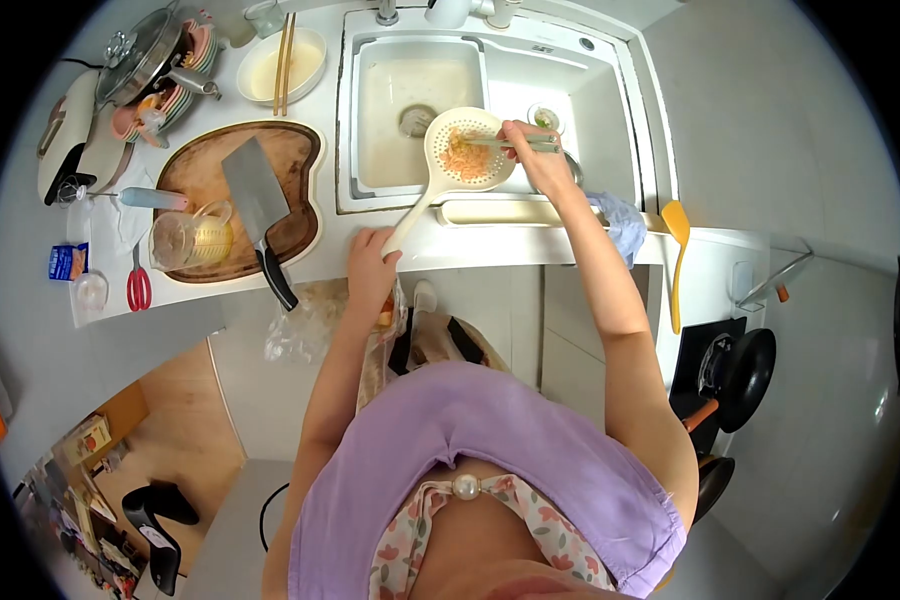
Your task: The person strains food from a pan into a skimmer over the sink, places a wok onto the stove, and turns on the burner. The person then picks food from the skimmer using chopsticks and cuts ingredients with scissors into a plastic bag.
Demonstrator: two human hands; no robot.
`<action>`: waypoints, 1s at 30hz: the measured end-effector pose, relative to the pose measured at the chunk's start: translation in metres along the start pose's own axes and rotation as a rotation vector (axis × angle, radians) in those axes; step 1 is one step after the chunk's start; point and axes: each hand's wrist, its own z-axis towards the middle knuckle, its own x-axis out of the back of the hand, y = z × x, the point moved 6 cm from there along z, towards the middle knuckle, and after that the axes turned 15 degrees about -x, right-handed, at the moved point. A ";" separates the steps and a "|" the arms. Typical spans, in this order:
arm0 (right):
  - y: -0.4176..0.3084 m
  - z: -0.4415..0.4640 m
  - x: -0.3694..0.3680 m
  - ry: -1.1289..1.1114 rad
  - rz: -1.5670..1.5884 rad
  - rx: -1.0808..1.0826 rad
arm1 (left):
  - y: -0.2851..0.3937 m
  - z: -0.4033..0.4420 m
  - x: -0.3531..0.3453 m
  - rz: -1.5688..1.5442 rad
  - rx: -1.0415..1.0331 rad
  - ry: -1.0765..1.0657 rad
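Observation:
My left hand (371, 262) is closed round the handle of a cream slotted ladle (433, 140), whose bowl lies over the sink's middle divider. Orange shreds of food (467, 155) rest in the bowl. With my right hand (536, 158) I grip pale green chopsticks (515, 144), their tips among the shreds. Beneath the ladle is the double sink (380, 75), its left basin holding a drain strainer. A long cream tray (500, 213) lies along the sink's front edge, below the ladle bowl, with a blue-grey cloth (622, 228) at its right end.
To the left, a cleaver (255, 185) and a measuring cup of yellow liquid (195, 240) lie on a wooden board (305, 150). Behind are a white bowl (255, 80) with wooden chopsticks and a lidded pan (140, 60). A yellow spatula (678, 245) is at right.

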 end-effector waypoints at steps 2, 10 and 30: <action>0.002 0.001 -0.003 0.009 0.029 -0.016 | -0.001 0.000 -0.002 0.022 -0.028 0.014; 0.013 -0.004 0.017 0.284 0.268 -0.072 | -0.003 0.002 -0.001 -0.060 -0.032 0.016; 0.034 -0.216 -0.111 -0.103 0.396 -0.203 | -0.033 0.033 -0.016 -0.153 -0.086 -0.475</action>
